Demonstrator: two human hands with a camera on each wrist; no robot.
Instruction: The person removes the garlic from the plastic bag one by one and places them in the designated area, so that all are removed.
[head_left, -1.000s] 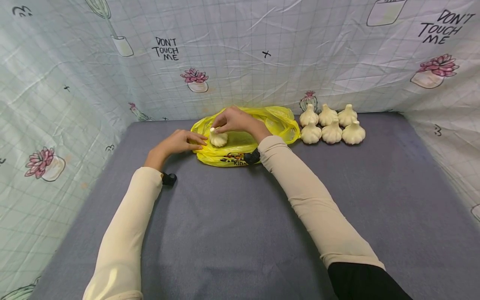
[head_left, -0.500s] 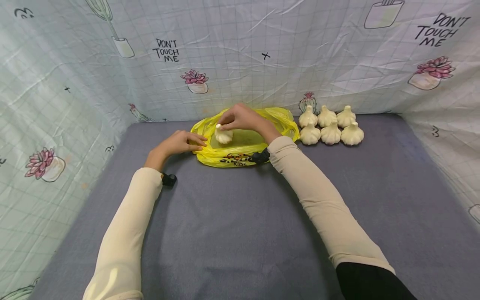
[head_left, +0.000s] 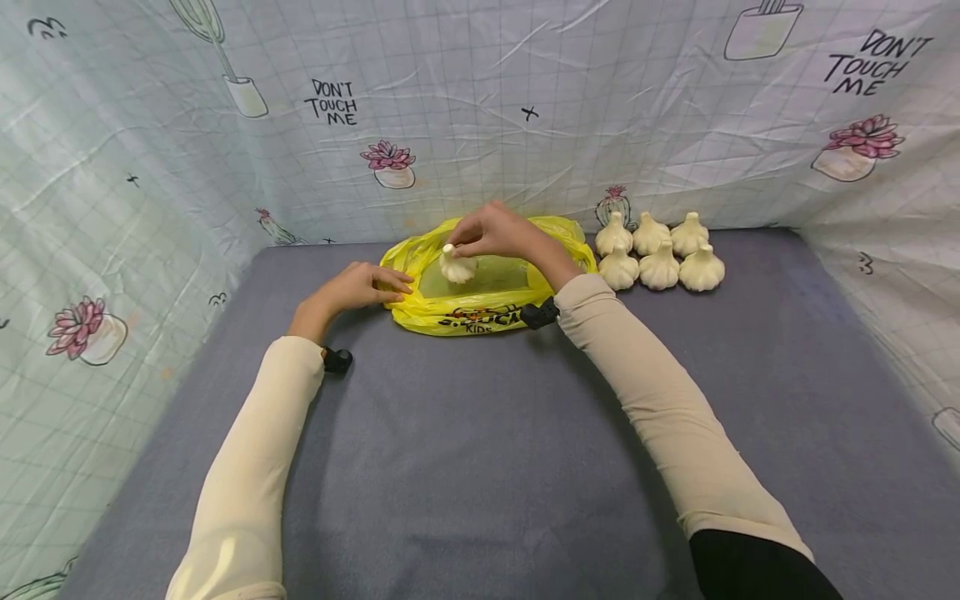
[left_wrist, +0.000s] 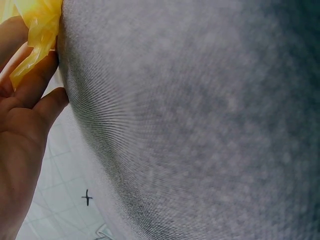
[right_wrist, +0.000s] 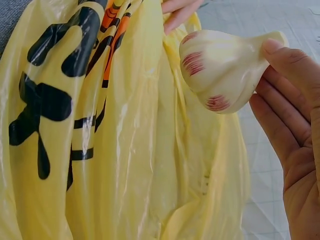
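Note:
My right hand [head_left: 498, 232] pinches a glossy white garlic bulb [head_left: 457, 265] by its stem, thumb against fingers. The bulb hangs above the opening of a yellow plastic bag [head_left: 427, 318] lying on the table. Purple-pink streaks mark its underside in the right wrist view, where the garlic bulb [right_wrist: 220, 70] is apart from the bag's plastic. My left hand [head_left: 358, 285] rests at the bag's left rim with its fingers extended. In the left wrist view, a flap of the yellow bag [left_wrist: 42, 30] lies against the fingers of my left hand [left_wrist: 22, 130].
Several garlic bulbs [head_left: 659, 267] stand in two rows just right of the bag, by the back edge of the grey table [head_left: 480, 467]. Behind and to the left hangs a patterned white cloth [head_left: 480, 92]. Dark print [right_wrist: 42, 105] shows on the bag's front.
My right hand has moved a little to the right and upward with the garlic bulb, from the bag's left side toward the middle of its opening. The left hand has stayed at the rim.

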